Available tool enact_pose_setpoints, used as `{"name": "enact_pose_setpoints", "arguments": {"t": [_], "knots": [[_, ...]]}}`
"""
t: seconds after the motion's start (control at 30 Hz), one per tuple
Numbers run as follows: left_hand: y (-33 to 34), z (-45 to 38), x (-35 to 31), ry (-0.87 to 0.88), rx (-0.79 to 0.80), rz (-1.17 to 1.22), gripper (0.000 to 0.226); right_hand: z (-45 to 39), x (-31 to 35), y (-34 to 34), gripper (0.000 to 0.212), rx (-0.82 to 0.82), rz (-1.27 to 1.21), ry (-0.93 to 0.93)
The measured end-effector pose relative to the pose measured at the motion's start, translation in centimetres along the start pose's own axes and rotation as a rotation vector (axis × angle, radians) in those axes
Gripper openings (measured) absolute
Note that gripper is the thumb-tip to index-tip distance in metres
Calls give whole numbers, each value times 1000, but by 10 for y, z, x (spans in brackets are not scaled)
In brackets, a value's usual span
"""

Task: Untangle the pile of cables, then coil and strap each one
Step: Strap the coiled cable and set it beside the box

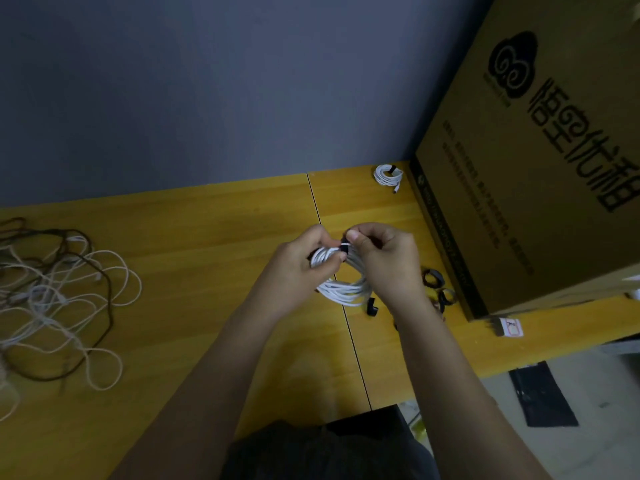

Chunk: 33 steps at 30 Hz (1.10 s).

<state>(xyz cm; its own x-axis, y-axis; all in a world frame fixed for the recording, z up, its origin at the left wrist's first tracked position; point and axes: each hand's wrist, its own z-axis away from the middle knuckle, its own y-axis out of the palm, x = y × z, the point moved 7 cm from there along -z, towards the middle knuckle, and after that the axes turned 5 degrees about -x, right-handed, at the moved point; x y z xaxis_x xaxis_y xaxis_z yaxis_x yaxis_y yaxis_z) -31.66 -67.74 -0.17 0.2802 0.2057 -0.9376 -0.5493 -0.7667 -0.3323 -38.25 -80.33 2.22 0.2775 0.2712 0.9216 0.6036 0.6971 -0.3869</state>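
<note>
Above the middle of the wooden table (pixel 207 244) I hold a coiled white cable (pixel 341 291). My left hand (pixel 304 261) grips the coil's upper left side. My right hand (pixel 384 261) pinches a black strap (pixel 344 247) at the top of the coil between thumb and fingers. A tangled pile of white and dark brown cables (pixel 59 299) lies at the left edge. A finished white coil with a black strap (pixel 388 175) lies at the back, beside the box.
A large cardboard box (pixel 540 161) stands on the table's right side. Loose black straps (pixel 434 277) lie at its foot, and another strap (pixel 371 308) lies under the coil. A seam (pixel 349 334) splits the tabletop. A grey wall rises behind.
</note>
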Motion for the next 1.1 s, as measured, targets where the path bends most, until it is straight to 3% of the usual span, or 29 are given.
{"name": "enact_pose_setpoints", "arguments": {"t": [0.5, 0.73, 1.1], "knots": [[-2, 0, 19, -126, -50, 316, 16, 12, 1, 13, 9, -109, 1, -230], [-5, -1, 22, -231, -56, 349, 9, 7, 7, 13, 9, 6, 99, -343], [-1, 5, 30, -348, -105, 446, 10, 5, -5, 14, 15, 203, -62, -204]]}}
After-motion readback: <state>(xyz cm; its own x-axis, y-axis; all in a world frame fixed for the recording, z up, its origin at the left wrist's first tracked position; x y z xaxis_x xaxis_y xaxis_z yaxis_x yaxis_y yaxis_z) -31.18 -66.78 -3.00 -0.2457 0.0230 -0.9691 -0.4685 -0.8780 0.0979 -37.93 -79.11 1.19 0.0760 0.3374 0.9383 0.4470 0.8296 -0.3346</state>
